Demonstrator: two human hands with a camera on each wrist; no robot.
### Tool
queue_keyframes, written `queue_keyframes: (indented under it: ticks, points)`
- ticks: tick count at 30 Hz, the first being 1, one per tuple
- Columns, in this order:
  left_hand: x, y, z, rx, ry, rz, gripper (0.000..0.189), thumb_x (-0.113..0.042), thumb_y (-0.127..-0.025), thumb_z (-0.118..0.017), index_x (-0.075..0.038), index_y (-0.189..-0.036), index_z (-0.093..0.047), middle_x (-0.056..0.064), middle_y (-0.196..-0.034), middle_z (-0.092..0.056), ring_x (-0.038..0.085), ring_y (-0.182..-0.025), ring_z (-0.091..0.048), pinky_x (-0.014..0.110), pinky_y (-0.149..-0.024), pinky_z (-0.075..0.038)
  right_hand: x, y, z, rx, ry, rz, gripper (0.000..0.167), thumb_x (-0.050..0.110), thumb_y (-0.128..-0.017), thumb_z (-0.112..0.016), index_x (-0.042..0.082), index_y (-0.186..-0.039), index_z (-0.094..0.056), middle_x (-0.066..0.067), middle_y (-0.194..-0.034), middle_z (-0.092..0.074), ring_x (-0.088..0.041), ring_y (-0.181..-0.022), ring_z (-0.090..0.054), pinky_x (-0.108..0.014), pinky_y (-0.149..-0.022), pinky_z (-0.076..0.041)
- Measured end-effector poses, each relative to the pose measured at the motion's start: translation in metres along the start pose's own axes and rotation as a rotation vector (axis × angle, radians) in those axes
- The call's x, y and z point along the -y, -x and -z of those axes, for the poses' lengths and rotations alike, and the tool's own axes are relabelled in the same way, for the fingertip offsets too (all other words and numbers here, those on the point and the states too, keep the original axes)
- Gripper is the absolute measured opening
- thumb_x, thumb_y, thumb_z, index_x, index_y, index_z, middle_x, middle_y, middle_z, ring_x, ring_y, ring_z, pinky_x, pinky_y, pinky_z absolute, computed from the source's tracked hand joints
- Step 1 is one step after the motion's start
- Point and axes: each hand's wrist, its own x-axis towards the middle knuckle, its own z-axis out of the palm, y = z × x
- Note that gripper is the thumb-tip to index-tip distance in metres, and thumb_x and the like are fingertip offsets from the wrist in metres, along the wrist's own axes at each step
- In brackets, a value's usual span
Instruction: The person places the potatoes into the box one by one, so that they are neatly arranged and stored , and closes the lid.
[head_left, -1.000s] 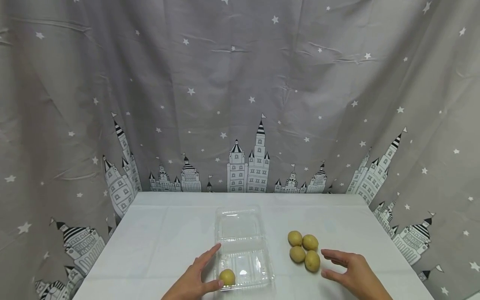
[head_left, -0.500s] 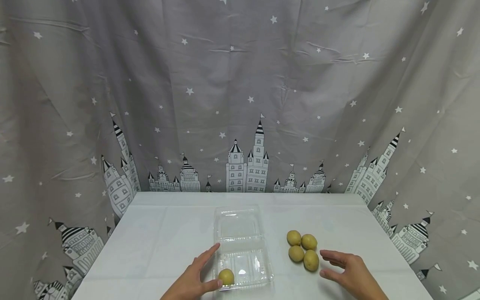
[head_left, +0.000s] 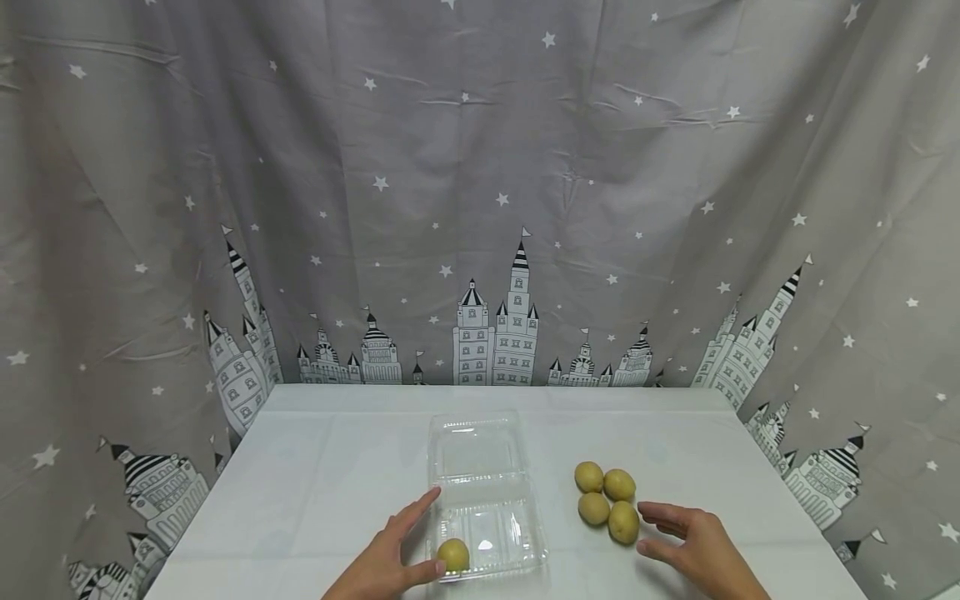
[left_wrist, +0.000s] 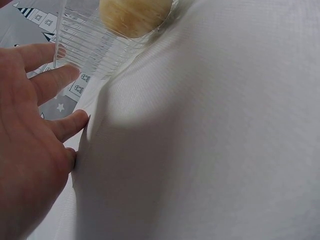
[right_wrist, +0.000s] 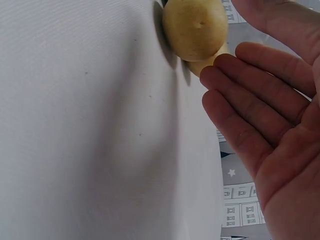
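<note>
Behind the table (head_left: 337, 450), a grey curtain (head_left: 435, 150) with vertical folds and shallow creases, wrapped around to the table's left and right sides too. High above the table, scattered white stars (head_left: 381, 182). Beyond the middle of the table's far edge, two tall printed towers (head_left: 516, 333), with lower domed buildings (head_left: 381, 358) to either side. By the table's far left corner, leaning printed towers (head_left: 240, 375); by its far right corner, similar spires (head_left: 750, 350). Beside the table's sides, black-striped domes (head_left: 168, 496). Over the table, a finely woven white cloth (right_wrist: 75, 125), faintly fold-lined, under soft light with blurred shadows.
</note>
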Motion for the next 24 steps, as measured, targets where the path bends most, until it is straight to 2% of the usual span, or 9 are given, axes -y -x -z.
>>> queue_keyframes:
  ticks: [4, 13, 19, 24]
  points:
    - [-0.001, 0.001, 0.0, 0.001, 0.002, -0.006, 0.103, -0.045, -0.086, -0.088, -0.021, -0.172, -0.036, 0.028, -0.174, -0.035, 0.067, -0.158, -0.027, 0.091, -0.114, -0.029, -0.005, -0.003, -0.003, -0.001, -0.008, -0.009, 0.055, 0.031, -0.091, -0.091, 0.002, -0.135, -0.076, -0.015, -0.137, -0.077, -0.037, -0.121, -0.077, -0.036, -0.099, -0.065]
    - [-0.002, 0.0, -0.002, -0.007, 0.011, 0.047, 0.103, -0.048, -0.086, -0.089, -0.023, -0.172, -0.038, 0.028, -0.174, -0.036, 0.068, -0.156, -0.028, 0.092, -0.112, -0.03, -0.009, -0.007, -0.008, -0.01, -0.018, -0.049, 0.058, 0.031, -0.088, -0.092, 0.001, -0.134, -0.075, -0.015, -0.136, -0.077, -0.035, -0.123, -0.076, -0.032, -0.099, -0.064]
    - [-0.001, 0.0, -0.001, -0.005, 0.01, 0.008, 0.103, -0.045, -0.086, -0.089, -0.021, -0.172, -0.037, 0.028, -0.174, -0.036, 0.067, -0.157, -0.028, 0.091, -0.114, -0.03, -0.009, -0.009, -0.013, -0.036, -0.029, -0.041, 0.057, 0.028, -0.088, -0.093, 0.0, -0.134, -0.075, -0.015, -0.134, -0.078, -0.028, -0.121, -0.078, -0.029, -0.1, -0.064]
    - [0.0, 0.001, 0.0, -0.004, 0.01, -0.011, 0.104, -0.045, -0.086, -0.089, -0.02, -0.172, -0.037, 0.028, -0.174, -0.036, 0.066, -0.157, -0.028, 0.091, -0.114, -0.029, -0.008, -0.011, -0.016, -0.067, 0.004, -0.038, 0.056, 0.027, -0.087, -0.094, 0.001, -0.133, -0.076, -0.012, -0.132, -0.079, -0.02, -0.119, -0.078, -0.027, -0.099, -0.063]
